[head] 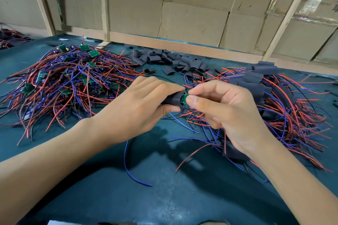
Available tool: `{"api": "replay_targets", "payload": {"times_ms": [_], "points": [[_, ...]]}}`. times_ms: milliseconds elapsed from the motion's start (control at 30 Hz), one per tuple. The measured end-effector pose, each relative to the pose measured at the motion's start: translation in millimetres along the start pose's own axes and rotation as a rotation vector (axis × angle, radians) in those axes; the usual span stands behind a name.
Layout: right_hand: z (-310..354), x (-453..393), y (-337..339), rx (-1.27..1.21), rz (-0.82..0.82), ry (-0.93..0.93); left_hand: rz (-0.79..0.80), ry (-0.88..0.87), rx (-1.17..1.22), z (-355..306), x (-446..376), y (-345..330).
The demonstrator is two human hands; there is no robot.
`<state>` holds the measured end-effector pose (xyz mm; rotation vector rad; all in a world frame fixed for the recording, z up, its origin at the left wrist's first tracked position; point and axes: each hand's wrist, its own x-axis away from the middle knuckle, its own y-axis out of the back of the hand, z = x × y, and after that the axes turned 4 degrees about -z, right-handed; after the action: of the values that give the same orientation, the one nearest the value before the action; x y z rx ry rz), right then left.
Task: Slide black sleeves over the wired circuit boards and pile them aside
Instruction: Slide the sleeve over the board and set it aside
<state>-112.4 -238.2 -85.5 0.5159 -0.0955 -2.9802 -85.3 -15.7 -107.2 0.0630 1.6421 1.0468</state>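
Dark green desk point(164, 197) with loose blue wire point(128, 166) | left hand point(139, 104) grips black sleeve point(172, 99) | right hand point(223, 107) pinches green circuit board point(183, 99) at sleeve mouth | unsleeved boards point(64, 78) left, sleeved pile point(274, 97) right, spare sleeves point(173, 60) behind | cardboard wall point(182, 5) along far edge

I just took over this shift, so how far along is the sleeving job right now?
Done: a pile of sleeved boards lies at right. In hand: the left hand holds a black sleeve while the right hand pinches a green board at its mouth, only partly inserted. Left: a large tangle of bare wired boards at left, with loose sleeves behind. Plenty remains.
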Motion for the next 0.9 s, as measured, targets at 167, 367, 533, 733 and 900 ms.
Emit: {"api": "replay_targets", "payload": {"times_ms": [167,367,533,733,900], "points": [[-5,3,-2,0.108,-0.049,0.142,0.058,-0.050,0.022,2,-1,-1],[-14,8,-9,0.236,-0.107,0.249,0.068,-0.079,0.016,-3,-2,-3],[-11,11,-12,0.229,-0.098,0.257,0.045,-0.051,0.029,-7,-2,-4],[-8,9,-13,0.352,-0.148,0.184,-0.040,-0.081,0.028,-8,-3,-3],[-1,9,-6,0.313,-0.179,0.213,-0.013,-0.064,0.060,0,-4,0]]}}
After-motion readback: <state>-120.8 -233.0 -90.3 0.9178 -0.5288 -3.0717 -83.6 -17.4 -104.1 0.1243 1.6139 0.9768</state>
